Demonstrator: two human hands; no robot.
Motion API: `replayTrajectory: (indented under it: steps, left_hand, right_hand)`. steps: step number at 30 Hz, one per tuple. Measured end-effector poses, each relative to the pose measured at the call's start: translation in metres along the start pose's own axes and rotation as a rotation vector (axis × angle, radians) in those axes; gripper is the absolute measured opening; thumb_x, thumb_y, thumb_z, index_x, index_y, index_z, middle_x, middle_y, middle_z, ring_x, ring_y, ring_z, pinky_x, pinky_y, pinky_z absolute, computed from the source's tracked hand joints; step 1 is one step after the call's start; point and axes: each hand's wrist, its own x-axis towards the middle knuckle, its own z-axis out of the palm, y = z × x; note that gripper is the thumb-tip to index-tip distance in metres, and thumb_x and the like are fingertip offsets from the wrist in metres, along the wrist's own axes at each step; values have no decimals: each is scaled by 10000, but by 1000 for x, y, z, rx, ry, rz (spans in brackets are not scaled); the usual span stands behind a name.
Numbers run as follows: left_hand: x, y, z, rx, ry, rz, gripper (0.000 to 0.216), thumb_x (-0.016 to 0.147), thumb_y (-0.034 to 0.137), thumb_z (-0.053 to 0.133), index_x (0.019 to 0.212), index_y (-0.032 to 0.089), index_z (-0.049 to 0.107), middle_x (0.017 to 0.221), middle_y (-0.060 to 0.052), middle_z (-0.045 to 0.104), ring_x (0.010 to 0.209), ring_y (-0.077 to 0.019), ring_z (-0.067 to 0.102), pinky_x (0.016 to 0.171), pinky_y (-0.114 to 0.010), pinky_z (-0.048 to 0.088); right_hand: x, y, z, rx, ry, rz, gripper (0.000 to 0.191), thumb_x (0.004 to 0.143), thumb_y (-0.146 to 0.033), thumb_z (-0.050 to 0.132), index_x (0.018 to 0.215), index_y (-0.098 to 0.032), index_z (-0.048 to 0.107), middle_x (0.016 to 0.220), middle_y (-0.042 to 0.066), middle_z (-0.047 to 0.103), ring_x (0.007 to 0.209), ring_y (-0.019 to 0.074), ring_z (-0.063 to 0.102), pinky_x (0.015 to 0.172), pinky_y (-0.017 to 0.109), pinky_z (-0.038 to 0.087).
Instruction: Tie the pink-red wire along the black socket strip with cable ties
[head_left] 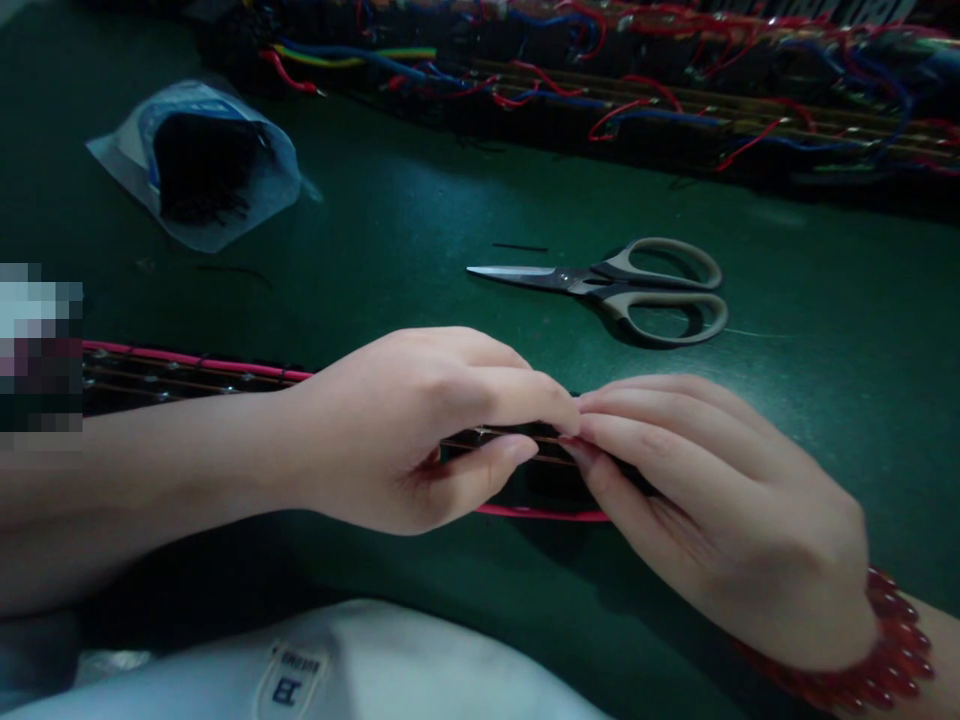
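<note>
My left hand (427, 430) lies over a long black strip fitted with thin metal rails. Its thumb is apart from the fingers, and the index fingertip meets the tips of my right hand (727, 510). That right hand, with a red bead bracelet (896, 640) at the wrist, pinches at the strip; whatever is between its fingertips is hidden. A red wire (199, 360) runs along the strip's far edge, bound by thin black ties. Another red stretch of wire (536, 513) shows along the near edge. Both hands cover the strip's middle.
Scissors (574, 280) lie beyond my hands, blades pointing left, near a short black offcut (520, 247). An open plastic bag (281, 195) of thin black pieces sits at the back left. A wired assembly (675, 120) with red and blue leads spans the back of the green table (390, 240).
</note>
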Motion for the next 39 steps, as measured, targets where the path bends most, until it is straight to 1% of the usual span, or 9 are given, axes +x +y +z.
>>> replayTrajectory:
  steps: [5, 8, 12, 16, 23, 29, 31, 36, 39]
  left_hand:
    - [1, 2, -2, 15, -8, -69, 287, 905, 120, 482, 1136, 211, 626, 1064, -33, 716, 953, -170, 658, 816, -268, 502]
    - [1, 3, -3, 20, -14, -87, 293, 888, 101, 475, 1117, 211, 620, 1078, -27, 715, 942, -165, 659, 804, -260, 498]
    - [2, 3, -3, 24, -25, -108, 299, 884, 110, 484, 1139, 207, 606, 1105, -37, 712, 947, -166, 663, 756, -247, 491]
    - [2, 3, -3, 33, -38, -113, 322, 883, 121, 496, 1177, 209, 594, 1117, -38, 710, 950, -168, 667, 741, -245, 489]
    - [2, 4, -3, 68, -42, -140, 331, 888, 151, 513, 1205, 221, 579, 1074, -28, 718, 918, -163, 680, 712, -235, 496]
    - [0, 3, -1, 84, -18, -139, 307, 890, 178, 514, 1186, 230, 578, 1078, -25, 718, 920, -172, 693, 659, -235, 501]
    - [0, 3, 0, 80, -7, -151, 297, 891, 192, 518, 1180, 228, 575, 1089, -28, 716, 929, -174, 696, 659, -234, 508]
    - [0, 2, 1, 44, 2, -184, 319, 894, 211, 525, 1212, 214, 555, 1094, -38, 714, 934, -178, 701, 719, -246, 536]
    - [0, 2, 0, 33, 3, -191, 316, 896, 214, 520, 1209, 209, 560, 1087, -40, 717, 918, -179, 705, 717, -251, 540]
  right_hand:
    - [1, -1, -1, -7, 3, -13, 116, 840, -78, 665, 939, -138, 652, 919, 114, 738, 836, 221, 682, 726, 362, 588]
    - [1, -2, -1, 8, -1, -2, 125, 832, -82, 675, 927, -158, 646, 932, 103, 742, 839, 220, 684, 731, 365, 589]
    - [1, -1, -1, -4, 6, -8, 132, 830, -80, 676, 941, -146, 646, 934, 108, 739, 847, 220, 684, 740, 361, 588]
    - [1, -1, -1, -4, 2, -5, 136, 828, -77, 677, 944, -137, 642, 927, 104, 734, 844, 212, 677, 744, 351, 582]
    - [0, -2, -1, 14, 16, -1, 162, 839, -87, 669, 993, -125, 632, 924, 104, 730, 841, 207, 672, 756, 345, 570]
    - [0, -2, -1, 14, 10, 24, 187, 840, -81, 661, 1016, -136, 629, 924, 103, 731, 852, 217, 679, 768, 353, 568]
    - [0, -2, 0, 11, 9, 28, 184, 841, -81, 657, 1014, -137, 630, 926, 105, 732, 857, 218, 680, 774, 355, 568]
    - [0, -2, 1, 10, 8, 26, 179, 843, -68, 648, 1015, -118, 639, 923, 113, 733, 857, 216, 677, 769, 356, 566]
    - [0, -2, 0, 7, 10, 18, 175, 845, -70, 646, 1014, -116, 642, 923, 113, 733, 855, 215, 676, 766, 355, 565]
